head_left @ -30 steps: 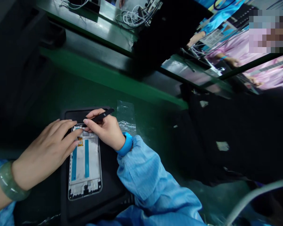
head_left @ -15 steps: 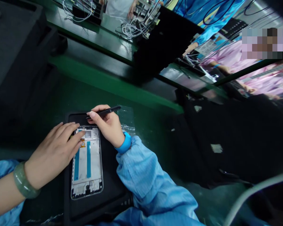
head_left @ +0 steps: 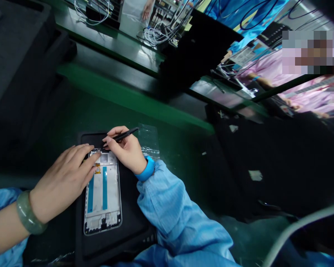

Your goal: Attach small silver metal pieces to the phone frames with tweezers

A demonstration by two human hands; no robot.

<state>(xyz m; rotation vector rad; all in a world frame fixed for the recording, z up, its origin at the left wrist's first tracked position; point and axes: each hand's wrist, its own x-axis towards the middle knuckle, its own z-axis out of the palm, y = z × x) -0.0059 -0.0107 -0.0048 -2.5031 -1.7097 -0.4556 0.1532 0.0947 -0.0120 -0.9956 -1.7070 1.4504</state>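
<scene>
A left hand (head_left: pixel 62 181), encircled at the wrist by a jade bangle (head_left: pixel 28 213), is laid flat and open, with the fingertips (head_left: pixel 96 157) resting on the upper part of a white-backed smartphone frame (head_left: pixel 102 196). A narrow pinch is formed by the right hand (head_left: pixel 128 150), in which black tweezers (head_left: pixel 125 134) are held like a pen, their tips brought down to the frame's upper edge (whether anything is gripped between the tips cannot be told). The right wrist is circled by a blue wristband (head_left: pixel 146 170), and the forearm is covered by a light-blue sleeve (head_left: pixel 178 218).

The frame is laid upright on a black mat (head_left: pixel 130 207) between the hands. Two blue strips (head_left: pixel 104 185) run lengthwise along its back, and a small gold-coloured tab (head_left: pixel 97 170) is seen just below the left fingertips. A clear plastic bag (head_left: pixel 149 139) is placed just beyond the right hand, on the green bench surface (head_left: pixel 100 107).

To the right, a black cloth (head_left: pixel 239 167) is spread, with pale scraps (head_left: pixel 255 175) lying on it. Bundled white wires (head_left: pixel 156 37) are seen on a farther bench, and co-workers in pink gowns (head_left: pixel 267 70) are seated beyond.
</scene>
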